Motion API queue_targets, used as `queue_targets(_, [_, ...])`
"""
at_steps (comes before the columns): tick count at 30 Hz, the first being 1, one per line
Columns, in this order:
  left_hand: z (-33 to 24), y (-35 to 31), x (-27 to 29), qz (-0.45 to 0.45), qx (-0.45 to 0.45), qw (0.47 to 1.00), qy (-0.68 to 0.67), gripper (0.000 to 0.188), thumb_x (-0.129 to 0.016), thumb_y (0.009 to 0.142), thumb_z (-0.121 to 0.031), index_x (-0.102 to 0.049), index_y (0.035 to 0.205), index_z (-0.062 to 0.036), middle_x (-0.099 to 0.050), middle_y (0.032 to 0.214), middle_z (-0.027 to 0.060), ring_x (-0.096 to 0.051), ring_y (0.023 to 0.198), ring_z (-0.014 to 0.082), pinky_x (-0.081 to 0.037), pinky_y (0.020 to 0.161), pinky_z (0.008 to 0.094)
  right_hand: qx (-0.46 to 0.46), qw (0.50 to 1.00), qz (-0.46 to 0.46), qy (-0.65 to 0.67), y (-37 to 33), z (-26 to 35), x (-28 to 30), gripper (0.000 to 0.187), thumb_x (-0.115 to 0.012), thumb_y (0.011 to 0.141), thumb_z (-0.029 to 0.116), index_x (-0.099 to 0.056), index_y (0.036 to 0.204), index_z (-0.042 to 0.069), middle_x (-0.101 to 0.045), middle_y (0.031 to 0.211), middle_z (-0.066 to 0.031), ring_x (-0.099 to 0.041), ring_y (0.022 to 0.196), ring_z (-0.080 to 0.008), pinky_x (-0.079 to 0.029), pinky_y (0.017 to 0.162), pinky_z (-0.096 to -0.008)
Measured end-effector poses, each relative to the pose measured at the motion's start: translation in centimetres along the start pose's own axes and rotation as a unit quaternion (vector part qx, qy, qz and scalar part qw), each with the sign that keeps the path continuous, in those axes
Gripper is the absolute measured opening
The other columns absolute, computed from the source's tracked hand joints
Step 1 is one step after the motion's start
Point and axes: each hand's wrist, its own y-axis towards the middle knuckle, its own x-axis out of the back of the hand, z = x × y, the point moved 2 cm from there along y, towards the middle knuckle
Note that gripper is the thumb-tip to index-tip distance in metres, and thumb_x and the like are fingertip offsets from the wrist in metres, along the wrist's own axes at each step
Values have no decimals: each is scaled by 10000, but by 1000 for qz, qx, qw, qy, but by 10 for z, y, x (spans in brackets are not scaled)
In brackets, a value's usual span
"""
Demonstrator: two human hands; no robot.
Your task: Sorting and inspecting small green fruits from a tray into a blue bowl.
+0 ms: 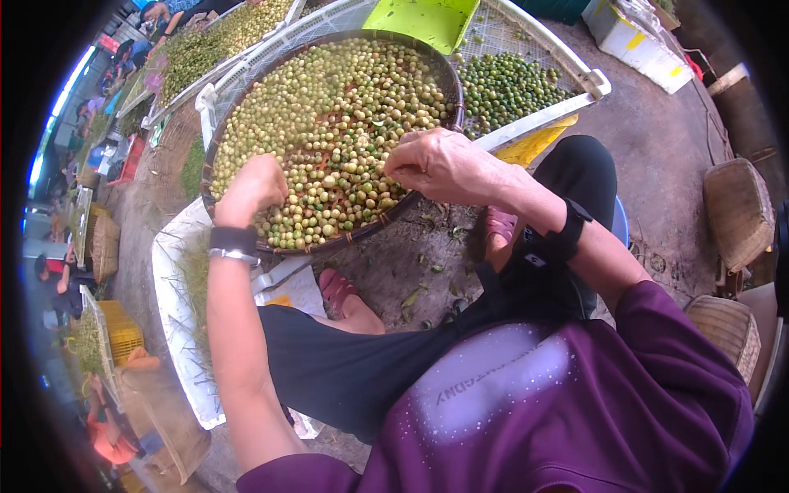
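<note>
The white mesh tray (567, 106) seems to serve as a stand: the round basket (349, 237) lies over it, near rim jutting toward the person, probably for easy reach. A green scoop (419, 20) lies beyond that, likely parked out of the way. The right hand (440, 164) is at the near right rim, fingers bent and bunched; the left hand (255, 185) dips in at the near left, fingers curled. Whether either grips anything, I cannot tell. Pale fruit (353, 90) covers the basket; green fruit (509, 90) sits apart on the tray, perhaps to avoid mixing.
</note>
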Motion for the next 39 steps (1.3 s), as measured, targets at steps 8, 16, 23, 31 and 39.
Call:
queue_targets(8, [-16, -4, -9, 29, -50, 950, -308, 91, -703, 712, -18, -696, 800, 1, -664, 691, 58, -612, 614, 110, -496, 584, 247, -153, 976, 68, -139, 7, -26, -13, 82, -582, 780, 129, -643, 786, 75, -618, 778, -106, -624, 770, -307, -497, 662, -407])
queue_targets(16, [-25, -21, -33, -43, -140, 979, -143, 108, -703, 688, -25, -676, 787, 7, -645, 745, 152, -643, 654, 246, -534, 648, 337, -89, 983, -120, 103, 17, -25, -12, 85, -611, 786, 59, -629, 848, 3, -624, 739, -117, -627, 682, -247, -488, 620, -341])
queue_targets(23, [-29, -23, -20, 10, -88, 965, -246, 144, -689, 668, -26, -686, 802, 23, -663, 709, 124, -647, 642, 188, -521, 640, 296, -206, 911, 77, 349, 35, -7, -49, 230, -543, 902, 161, -613, 974, -46, -665, 795, -82, -657, 695, -118, -516, 590, -253])
queue_targets(31, [-26, -20, -11, 35, -55, 764, -642, 160, -702, 790, -30, -672, 940, 17, -669, 817, 51, -626, 711, 99, -527, 663, 219, -201, 833, -25, 515, 46, 1, -64, 308, -566, 923, 236, -629, 1075, -25, -676, 817, -47, -627, 708, -73, -494, 565, -209])
queue_targets(39, [-38, -28, 1, -25, -66, 821, -566, 92, -676, 769, -3, -643, 853, -17, -609, 755, -22, -564, 665, 38, -455, 577, 165, -252, 767, -22, 590, 43, -7, -67, 206, -647, 861, 196, -665, 937, 5, -646, 767, -34, -588, 669, -72, -474, 601, -196])
